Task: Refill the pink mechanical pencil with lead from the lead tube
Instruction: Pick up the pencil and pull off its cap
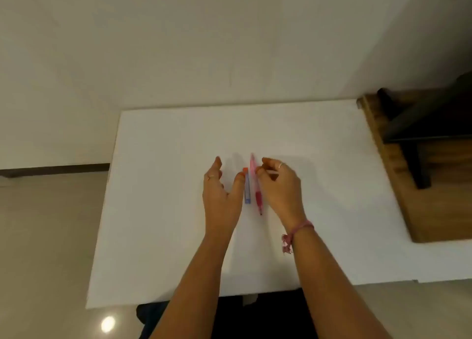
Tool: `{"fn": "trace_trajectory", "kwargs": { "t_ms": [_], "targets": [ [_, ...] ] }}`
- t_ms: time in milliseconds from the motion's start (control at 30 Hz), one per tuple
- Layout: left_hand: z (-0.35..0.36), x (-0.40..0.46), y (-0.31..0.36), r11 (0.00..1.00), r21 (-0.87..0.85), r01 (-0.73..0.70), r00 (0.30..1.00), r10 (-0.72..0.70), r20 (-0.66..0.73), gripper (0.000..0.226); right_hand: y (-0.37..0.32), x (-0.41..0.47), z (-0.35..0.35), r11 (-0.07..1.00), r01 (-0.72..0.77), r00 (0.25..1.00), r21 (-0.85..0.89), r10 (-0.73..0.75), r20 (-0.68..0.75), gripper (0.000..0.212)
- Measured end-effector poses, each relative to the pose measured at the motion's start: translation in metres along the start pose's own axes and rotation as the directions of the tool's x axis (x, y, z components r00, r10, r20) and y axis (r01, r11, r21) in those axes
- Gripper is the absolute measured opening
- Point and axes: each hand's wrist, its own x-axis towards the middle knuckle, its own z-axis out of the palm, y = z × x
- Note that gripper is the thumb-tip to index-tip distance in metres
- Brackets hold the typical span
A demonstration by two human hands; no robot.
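A pink mechanical pencil (256, 185) lies lengthwise in the middle of the white table (166, 211), tip toward me. Just left of it lies the lead tube (247, 188), blue with an orange cap at its far end. My left hand (221, 195) hovers left of the tube with fingers spread, thumb tip close to the orange cap. My right hand (277, 188) is right of the pencil, fingers curled, fingertips touching or almost touching the pencil's upper barrel; a firm hold is not visible. A pink thread band circles my right wrist.
A wooden surface (429, 198) with a dark frame on it abuts the table's right edge. A plain wall rises behind the table. Tiled floor shows at the left, and my dark-clothed lap lies under the near table edge.
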Motion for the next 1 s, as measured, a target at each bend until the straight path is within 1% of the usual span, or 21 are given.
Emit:
{"fn": "trace_trajectory", "kwargs": {
  "t_ms": [100,167,267,367,500,633,700,733,800,900,1000],
  "targets": [
    [0.001,0.017,-0.003,0.999,0.04,-0.021,1.0,0.02,0.017,0.053,0.004,0.013,0.004,0.995,0.067,0.996,-0.077,-0.071,-0.051,0.037],
    [0.001,0.023,-0.008,0.997,0.069,-0.015,0.999,0.013,0.034,0.049,0.009,0.02,0.007,0.991,0.08,0.994,-0.109,-0.087,-0.062,0.037],
    [0.001,0.026,-0.014,0.993,0.114,-0.034,0.998,0.027,0.063,0.048,0.017,0.026,0.013,0.98,0.102,0.99,-0.171,-0.117,-0.082,0.041],
    [0.004,0.03,-0.016,0.984,0.165,-0.07,0.996,0.059,0.073,0.048,0.02,0.029,0.016,0.971,0.134,0.982,-0.196,-0.157,-0.103,0.042],
    [0.007,0.029,-0.016,0.973,0.202,-0.109,0.993,0.095,0.076,0.048,0.02,0.028,0.017,0.953,0.171,0.972,-0.251,-0.205,-0.114,0.036],
    [0.009,0.028,-0.012,0.966,0.211,-0.149,0.988,0.138,0.067,0.046,0.019,0.026,0.015,0.947,0.178,0.972,-0.269,-0.212,-0.103,0.029],
    [0.01,0.028,-0.01,0.961,0.223,-0.166,0.986,0.156,0.064,0.042,0.019,0.027,0.011,0.967,0.148,0.98,-0.209,-0.172,-0.099,0.027],
    [0.01,0.028,-0.009,0.958,0.228,-0.171,0.985,0.158,0.072,0.039,0.018,0.028,0.008,0.983,0.116,0.987,-0.142,-0.13,-0.098,0.024],
    [0.01,0.029,-0.006,0.958,0.229,-0.171,0.981,0.145,0.127,0.035,0.014,0.031,0.002,0.998,0.031,0.996,0.047,-0.026,-0.09,0.018],
    [0.012,0.028,-0.004,0.956,0.23,-0.182,0.961,0.123,0.249,0.038,0.008,0.034,-0.005,0.967,-0.047,0.997,0.249,0.06,-0.042,0.019],
    [0.016,0.027,-0.003,0.961,0.214,-0.178,0.95,0.111,0.292,0.036,0.003,0.033,-0.006,0.919,-0.088,0.996,0.384,0.08,0.039,0.017]
  ]
}}
